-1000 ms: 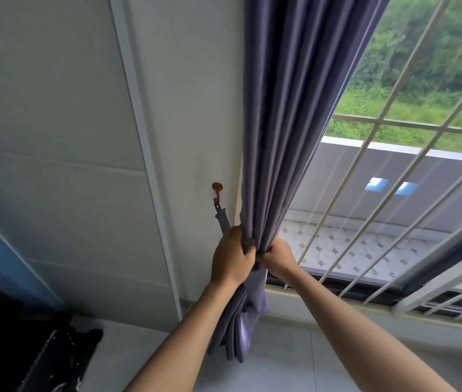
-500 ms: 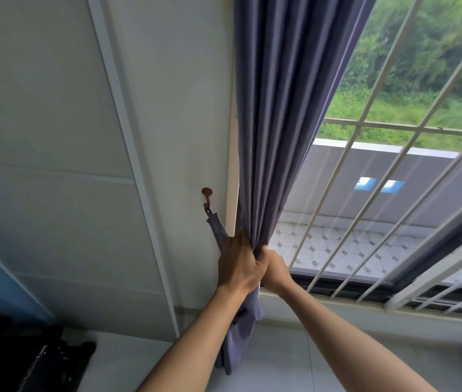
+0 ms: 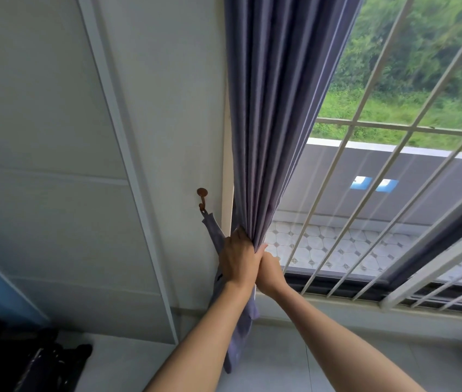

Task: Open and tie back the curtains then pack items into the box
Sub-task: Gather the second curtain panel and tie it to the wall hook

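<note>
Both hands, the left hand [image 3: 236, 260] and right hand [image 3: 270, 271], clamp together around the gathered grey-purple fabric curtain [image 3: 275, 114] at the window's left edge, bunching it beside the round brown wall hook [image 3: 202, 197] so its matching fabric tie-back strap [image 3: 212, 229] can reach.

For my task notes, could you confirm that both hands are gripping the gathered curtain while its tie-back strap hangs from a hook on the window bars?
Not quite. The head view shows the left hand and the right hand both gripping the gathered curtain, and the tie-back strap does hang from a hook, but that hook is fixed to the wall left of the curtain, not to the window bars.
</note>
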